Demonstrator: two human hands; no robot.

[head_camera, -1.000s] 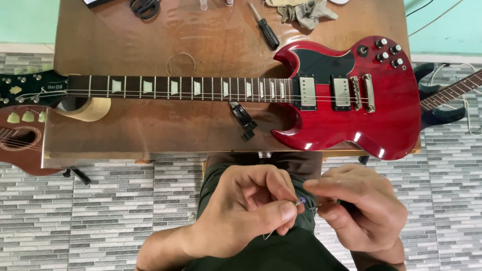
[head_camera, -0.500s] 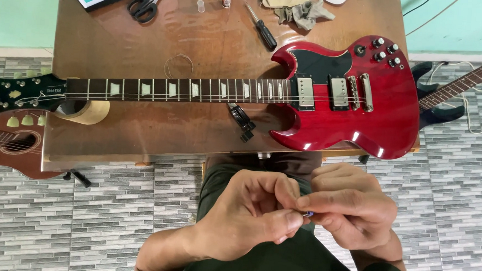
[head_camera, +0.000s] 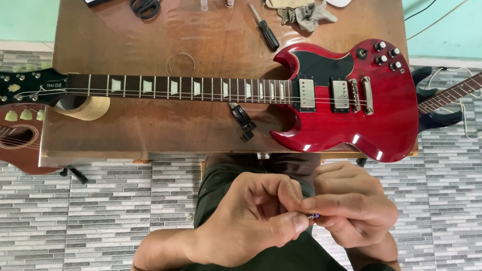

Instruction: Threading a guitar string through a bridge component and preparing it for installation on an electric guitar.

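Over the lap, below the bench (head_camera: 142, 141) carrying the red electric guitar (head_camera: 331, 96), the left hand (head_camera: 247, 221) and right hand (head_camera: 352, 210) together pinch a tiny purple-tipped string end (head_camera: 314, 216), which could easily slip and drop to the tiled floor (head_camera: 82, 220).

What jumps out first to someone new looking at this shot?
The red electric guitar lying flat across the brown wooden table, body to the right and black headstock hanging off the left edge. Next, both hands low in the frame over the person's lap: left hand and right hand pinch a tiny purple-tipped part between their fingertips. Scissors and a screwdriver lie along the table's far side.
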